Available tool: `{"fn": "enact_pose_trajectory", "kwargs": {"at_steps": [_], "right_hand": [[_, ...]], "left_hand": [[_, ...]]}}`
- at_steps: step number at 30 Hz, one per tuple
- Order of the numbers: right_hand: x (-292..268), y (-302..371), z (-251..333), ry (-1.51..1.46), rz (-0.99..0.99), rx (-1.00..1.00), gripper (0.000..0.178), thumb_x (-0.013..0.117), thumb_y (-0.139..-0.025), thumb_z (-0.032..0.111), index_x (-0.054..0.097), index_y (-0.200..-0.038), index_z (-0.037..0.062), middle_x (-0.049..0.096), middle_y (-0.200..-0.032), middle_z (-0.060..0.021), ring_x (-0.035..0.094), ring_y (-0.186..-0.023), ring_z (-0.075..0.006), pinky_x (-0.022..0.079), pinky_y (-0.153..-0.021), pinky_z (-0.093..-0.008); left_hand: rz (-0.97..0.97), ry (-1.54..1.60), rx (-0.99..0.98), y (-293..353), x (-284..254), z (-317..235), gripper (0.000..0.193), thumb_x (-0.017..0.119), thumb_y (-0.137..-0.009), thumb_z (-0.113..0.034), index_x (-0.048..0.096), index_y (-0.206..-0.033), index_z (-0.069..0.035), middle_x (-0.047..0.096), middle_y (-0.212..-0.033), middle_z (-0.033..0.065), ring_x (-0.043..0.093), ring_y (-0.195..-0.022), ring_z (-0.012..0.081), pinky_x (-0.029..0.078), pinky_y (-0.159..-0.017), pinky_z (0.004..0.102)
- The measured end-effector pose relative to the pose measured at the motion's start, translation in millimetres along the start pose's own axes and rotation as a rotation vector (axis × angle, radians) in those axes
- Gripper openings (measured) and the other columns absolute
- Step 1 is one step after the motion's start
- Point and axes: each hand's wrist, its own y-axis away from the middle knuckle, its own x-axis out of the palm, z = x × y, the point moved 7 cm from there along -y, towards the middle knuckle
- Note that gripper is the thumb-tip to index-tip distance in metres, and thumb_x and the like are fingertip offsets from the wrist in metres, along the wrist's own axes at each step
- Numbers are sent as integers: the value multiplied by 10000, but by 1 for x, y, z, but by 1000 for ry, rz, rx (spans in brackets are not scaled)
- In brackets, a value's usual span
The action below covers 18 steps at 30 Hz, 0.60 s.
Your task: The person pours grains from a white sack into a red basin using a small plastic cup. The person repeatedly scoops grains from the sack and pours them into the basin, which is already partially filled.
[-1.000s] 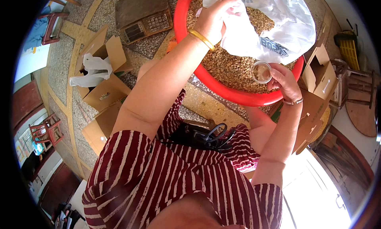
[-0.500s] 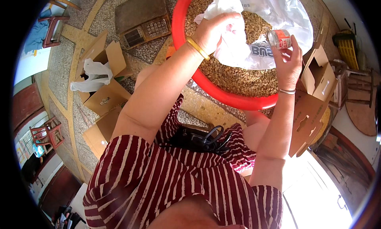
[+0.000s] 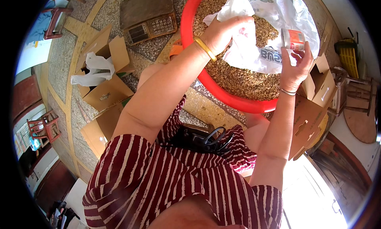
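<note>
Head view, the only one: a person in striped clothes sits over a red tub of tan grain. Left hand, gold bangle at the wrist, is closed in a pinch on the near edge of a white bag, plastic bunched at the fingertips; fingers on the far side hidden. Bag lies loose over the right part of the tub, its far side spread, printing in part creased. Grain shows between its folds; cannot tell whether that lot is inside the bag or under it. Right hand, silver bangle, is half curled, thumb on one side and fingers on the other, gripping a small clear jar with an orange label. Jar is tipped onto its side above the bag, rim end toward the left hand; contents not readable. Step in hand, as I judge it: emptying the jar toward the bag while the left hand keeps the near edge up. Next move calls, I think, for a steady pinch so the plastic does not sag, and for a jar kept clear of the folds until it has run out. Around: scale on the floor left of the tub; left carton with a second bag hanging from its flaps; right carton close by the right forearm.
</note>
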Motion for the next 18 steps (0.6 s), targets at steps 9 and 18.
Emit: {"fn": "enact_pose_trajectory", "kwargs": {"at_steps": [9,18], "right_hand": [[4,44,-3,-945,596,425,555,608,-787,216,419,-1231,-57,513,-1180,-153,494,-1102,-229,363,-964,-363],[17,73,-71,271,806,127,477,656,-738,341,570,-1002,-48,583,-870,-168,575,-776,-283,465,-702,-372]], "left_hand": [[-162,218,31,-11,-24,14,87,571,-825,-138,555,-881,-74,541,-755,9,533,-704,101,449,-654,243],[-116,400,109,-19,-27,23,97,523,-860,-98,538,-944,-55,539,-805,18,518,-755,113,421,-709,242]]}}
